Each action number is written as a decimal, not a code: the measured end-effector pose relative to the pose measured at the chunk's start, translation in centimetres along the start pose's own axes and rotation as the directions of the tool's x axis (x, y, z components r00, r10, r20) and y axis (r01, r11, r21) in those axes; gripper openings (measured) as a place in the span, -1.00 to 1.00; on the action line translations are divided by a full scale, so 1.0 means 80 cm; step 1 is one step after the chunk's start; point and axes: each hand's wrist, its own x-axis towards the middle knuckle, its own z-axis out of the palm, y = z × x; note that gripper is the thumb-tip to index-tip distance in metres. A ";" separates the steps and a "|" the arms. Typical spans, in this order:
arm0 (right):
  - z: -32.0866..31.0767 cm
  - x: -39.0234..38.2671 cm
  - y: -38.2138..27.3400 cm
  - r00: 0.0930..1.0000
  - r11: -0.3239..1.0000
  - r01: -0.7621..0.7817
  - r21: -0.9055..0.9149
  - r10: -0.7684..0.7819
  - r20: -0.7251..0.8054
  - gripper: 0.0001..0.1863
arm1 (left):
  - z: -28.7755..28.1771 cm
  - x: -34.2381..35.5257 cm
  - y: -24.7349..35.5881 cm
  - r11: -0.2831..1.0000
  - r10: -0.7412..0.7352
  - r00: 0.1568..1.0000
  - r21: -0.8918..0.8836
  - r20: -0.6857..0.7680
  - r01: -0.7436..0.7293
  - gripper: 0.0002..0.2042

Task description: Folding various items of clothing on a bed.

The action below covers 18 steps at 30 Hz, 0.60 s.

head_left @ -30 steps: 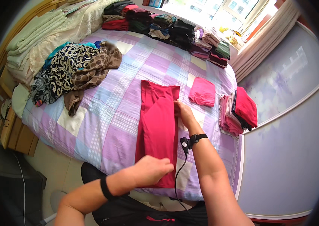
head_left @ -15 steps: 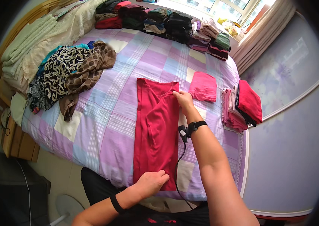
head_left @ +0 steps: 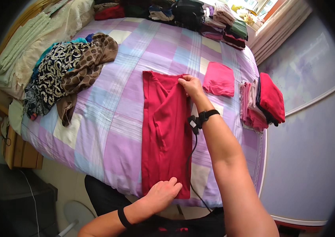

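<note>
A dark red, sleeveless-looking top (head_left: 163,130), folded into a long narrow rectangle, lies lengthwise before me on the bed. At its upper right corner, my right hand (head_left: 191,86) pinches the edge between thumb and fingers. My left hand (head_left: 163,194) is at the lower end, fingers curled and closed on the fabric near the bottom right. The garment's middle shows some wrinkles and a slanting front overlap. Beyond my right hand lies a folded pink garment (head_left: 219,79).
To the right stands a stack of folded pink and red clothes (head_left: 270,98). A loose heap of patterned clothes (head_left: 68,67) lies on the left. Folded piles (head_left: 187,15) line the far edge of the checked bedspread (head_left: 124,91). A black cable (head_left: 193,150) hangs from my right wrist device.
The view has tilted, so the bed and clothes appear higher. My right hand has slid up to the top's upper corner. My left hand has shifted slightly right.
</note>
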 end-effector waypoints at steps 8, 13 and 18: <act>-0.034 -0.010 0.002 0.991 0.978 -0.046 0.203 0.019 0.131 -0.43 | 0.016 0.007 0.008 0.982 0.120 0.993 -0.145 -0.016 -0.121 -0.77; -0.046 -0.065 0.004 0.986 0.965 -0.075 0.251 0.034 0.161 -0.38 | 0.016 0.006 0.008 0.980 0.136 0.983 -0.128 -0.127 -0.152 -0.81; -0.057 -0.135 0.024 0.969 0.955 -0.146 0.260 0.084 0.234 -0.46 | 0.000 -0.005 0.014 0.940 0.224 0.952 -0.213 -0.207 -0.268 -0.81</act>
